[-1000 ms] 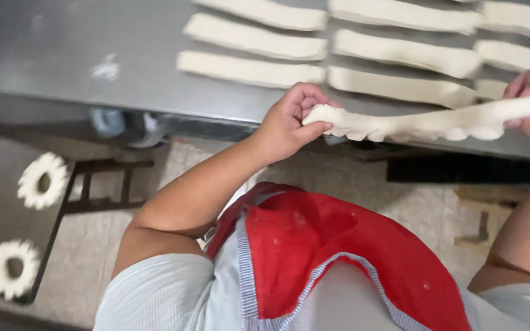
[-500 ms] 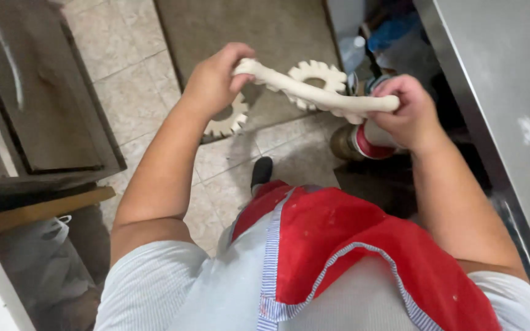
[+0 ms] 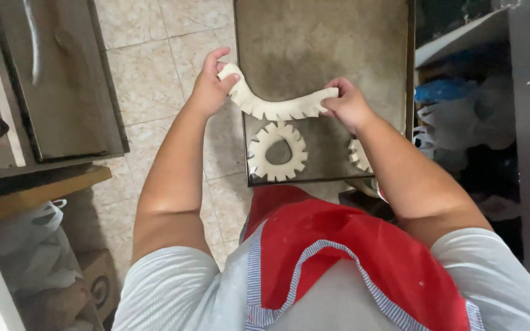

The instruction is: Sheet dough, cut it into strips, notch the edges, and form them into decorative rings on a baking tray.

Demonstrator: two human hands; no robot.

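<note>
A notched strip of white dough [image 3: 277, 105] hangs in a shallow curve between my two hands above a dark metal baking tray [image 3: 320, 43]. My left hand [image 3: 210, 86] pinches its left end and my right hand [image 3: 348, 104] pinches its right end. On the tray below lies a finished toothed dough ring [image 3: 277, 152]. A second dough ring [image 3: 359, 154] sits to its right, partly hidden by my right forearm. I wear a red apron over a pale striped shirt.
The tray rests low above a beige tiled floor [image 3: 148, 67]. A dark metal cabinet [image 3: 56, 79] and wooden board [image 3: 38, 193] stand at left, with plastic bags [image 3: 32, 245] below. At right a steel table edge [image 3: 529, 122] overhangs shelves with bags [image 3: 461, 104].
I turned away from the steel table with its rows of dough strips. The strip went with me in both hands and now hangs over the tray holding the rings.
</note>
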